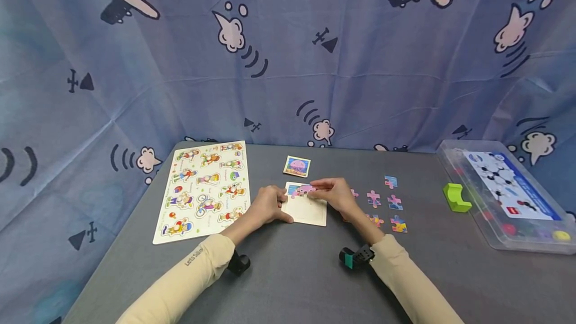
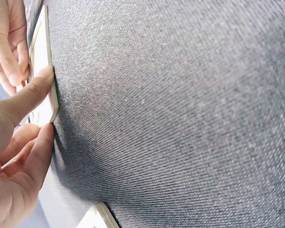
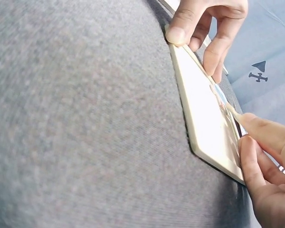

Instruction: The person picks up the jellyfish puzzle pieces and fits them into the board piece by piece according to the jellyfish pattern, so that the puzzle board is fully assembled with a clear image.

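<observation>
A small pale wooden puzzle tray [image 1: 310, 214] lies on the grey table, with a blue piece [image 1: 291, 186] in its far left corner. My left hand [image 1: 268, 204] grips the tray's left side, its thumb along the near edge and fingers at the left edge. Over the tray's far part, my right hand [image 1: 333, 195] pinches a pink puzzle piece [image 1: 306, 189] between thumb and fingers. In the right wrist view the piece is tilted beside the tray's inner face. Loose jigsaw pieces [image 1: 373, 198] lie right of that hand, some partly hidden by the arm.
Behind the tray lies a square picture [image 1: 297, 166] with a pink figure. A large picture board [image 1: 202, 189] is at left. Rightward are a green arch-shaped block [image 1: 456, 198] and a clear plastic case [image 1: 490, 234]. A patterned blue curtain [image 1: 279, 64] hangs behind the table.
</observation>
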A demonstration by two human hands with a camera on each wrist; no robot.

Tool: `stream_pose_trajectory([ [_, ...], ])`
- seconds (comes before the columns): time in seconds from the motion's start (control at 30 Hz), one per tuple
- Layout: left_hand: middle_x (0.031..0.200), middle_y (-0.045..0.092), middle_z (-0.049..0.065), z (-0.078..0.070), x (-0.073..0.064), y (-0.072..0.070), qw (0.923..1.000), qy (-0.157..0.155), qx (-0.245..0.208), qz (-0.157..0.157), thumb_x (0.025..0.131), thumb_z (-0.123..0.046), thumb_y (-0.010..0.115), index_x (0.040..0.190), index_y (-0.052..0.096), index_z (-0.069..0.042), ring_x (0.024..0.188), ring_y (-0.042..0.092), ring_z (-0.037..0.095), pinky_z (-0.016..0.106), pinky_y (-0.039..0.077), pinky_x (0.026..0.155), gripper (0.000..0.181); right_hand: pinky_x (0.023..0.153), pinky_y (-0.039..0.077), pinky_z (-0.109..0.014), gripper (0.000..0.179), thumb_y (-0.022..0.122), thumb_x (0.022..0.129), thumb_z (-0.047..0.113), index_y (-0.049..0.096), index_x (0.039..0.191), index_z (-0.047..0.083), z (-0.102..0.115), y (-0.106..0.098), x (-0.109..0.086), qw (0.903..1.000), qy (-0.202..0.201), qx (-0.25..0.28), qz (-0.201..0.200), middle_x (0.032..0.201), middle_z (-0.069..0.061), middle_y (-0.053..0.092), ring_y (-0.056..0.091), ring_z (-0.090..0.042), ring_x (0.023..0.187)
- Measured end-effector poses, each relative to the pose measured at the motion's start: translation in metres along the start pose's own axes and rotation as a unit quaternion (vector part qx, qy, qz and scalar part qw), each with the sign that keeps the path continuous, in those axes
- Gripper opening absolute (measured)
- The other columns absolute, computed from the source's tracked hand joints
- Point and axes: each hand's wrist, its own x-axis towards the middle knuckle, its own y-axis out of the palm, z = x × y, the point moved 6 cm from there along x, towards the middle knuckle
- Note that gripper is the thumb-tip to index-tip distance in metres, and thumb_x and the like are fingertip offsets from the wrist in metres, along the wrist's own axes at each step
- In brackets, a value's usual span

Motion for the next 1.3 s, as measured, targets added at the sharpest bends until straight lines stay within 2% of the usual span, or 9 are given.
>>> stream_pose_trajectory([
  [0.17, 0.120, 0.064, 0.018, -0.001, 0.000, -0.001, 1.0000, -0.001, 0.001, 0.001, 0.056, -0.016, 0.093, 0.106, 0.070, 0.006, 0.107, 0.060, 0.029, 0.037, 0.050, 0.085, 0.059, 0.067, 0.051, -0.025, 0.028, 0.079, 0.078, 0.005, 0.072, 0.103, -0.005, 0.004, 0.002, 0.001, 0.9992, -0.008, -0.037, -0.010, 0.092, -0.016, 0.072, 0.068, -0.019, 0.079],
  [0.37, 0.120, 0.064, 0.018, 0.000, 0.000, 0.000, 1.0000, -0.004, 0.004, 0.003, 0.057, -0.015, 0.093, 0.107, 0.069, 0.007, 0.106, 0.060, 0.028, 0.036, 0.049, 0.086, 0.060, 0.060, 0.047, -0.019, 0.024, 0.079, 0.077, 0.006, 0.073, 0.100, -0.002, 0.008, 0.003, 0.002, 0.9949, 0.000, -0.098, -0.021, 0.087, -0.012, 0.072, 0.064, -0.013, 0.072],
  [0.53, 0.119, 0.064, 0.019, -0.002, -0.001, -0.001, 1.0000, 0.004, 0.004, 0.004, 0.057, -0.016, 0.093, 0.107, 0.069, 0.008, 0.106, 0.061, 0.029, 0.034, 0.050, 0.085, 0.060, 0.057, 0.043, -0.021, 0.022, 0.080, 0.077, 0.008, 0.075, 0.096, 0.000, 0.012, 0.004, 0.003, 0.9886, -0.018, -0.147, -0.025, 0.077, -0.006, 0.070, 0.057, -0.010, 0.065],
  [0.6, 0.117, 0.066, 0.018, -0.001, -0.001, -0.002, 0.9998, 0.019, 0.007, -0.002, 0.057, -0.019, 0.094, 0.105, 0.070, 0.007, 0.103, 0.062, 0.026, 0.031, 0.051, 0.082, 0.060, 0.056, 0.042, -0.022, 0.022, 0.081, 0.076, 0.008, 0.075, 0.095, -0.001, 0.014, 0.004, 0.003, 0.9862, -0.032, -0.160, -0.026, 0.074, -0.005, 0.069, 0.055, -0.010, 0.063],
  [0.77, 0.117, 0.066, 0.018, -0.001, 0.000, -0.002, 0.9998, 0.018, 0.004, -0.002, 0.056, -0.019, 0.094, 0.105, 0.070, 0.007, 0.090, 0.062, 0.020, 0.029, 0.051, 0.076, 0.061, 0.055, 0.041, -0.022, 0.021, 0.081, 0.075, 0.005, 0.075, 0.093, -0.002, 0.018, 0.005, 0.003, 0.9845, -0.052, -0.165, -0.028, 0.072, -0.005, 0.068, 0.054, -0.009, 0.062],
  [0.8, 0.118, 0.065, 0.019, -0.001, -0.001, -0.002, 1.0000, 0.005, -0.001, 0.003, 0.057, -0.016, 0.093, 0.106, 0.069, 0.008, 0.092, 0.062, 0.020, 0.031, 0.051, 0.079, 0.060, 0.055, 0.041, -0.022, 0.021, 0.081, 0.074, 0.005, 0.075, 0.093, -0.002, 0.018, 0.005, 0.003, 0.9846, -0.052, -0.164, -0.028, 0.072, -0.005, 0.068, 0.054, -0.009, 0.061],
  [0.93, 0.120, 0.064, 0.018, 0.001, 0.001, 0.001, 0.9999, -0.009, -0.004, 0.004, 0.057, -0.015, 0.093, 0.107, 0.069, 0.008, 0.101, 0.061, 0.025, 0.034, 0.050, 0.083, 0.060, 0.054, 0.042, -0.021, 0.020, 0.081, 0.075, 0.004, 0.075, 0.092, -0.002, 0.016, 0.006, 0.003, 0.9844, -0.049, -0.167, -0.028, 0.071, -0.005, 0.067, 0.054, -0.009, 0.061],
  [1.03, 0.121, 0.064, 0.018, 0.001, 0.001, 0.002, 0.9999, -0.009, -0.003, 0.003, 0.057, -0.016, 0.093, 0.108, 0.069, 0.007, 0.105, 0.061, 0.027, 0.035, 0.050, 0.084, 0.061, 0.054, 0.043, -0.021, 0.019, 0.081, 0.074, 0.003, 0.074, 0.091, -0.003, 0.017, 0.007, 0.003, 0.9839, -0.053, -0.168, -0.031, 0.071, -0.006, 0.068, 0.055, -0.009, 0.061],
  [1.3, 0.121, 0.064, 0.017, -0.001, 0.000, 0.000, 1.0000, -0.002, 0.007, 0.003, 0.057, -0.016, 0.093, 0.108, 0.069, 0.005, 0.100, 0.062, 0.026, 0.034, 0.050, 0.082, 0.060, 0.054, 0.043, -0.022, 0.020, 0.078, 0.071, 0.001, 0.074, 0.090, -0.004, 0.022, 0.008, 0.004, 0.9805, -0.058, -0.185, -0.034, 0.070, -0.006, 0.068, 0.055, -0.010, 0.060],
])
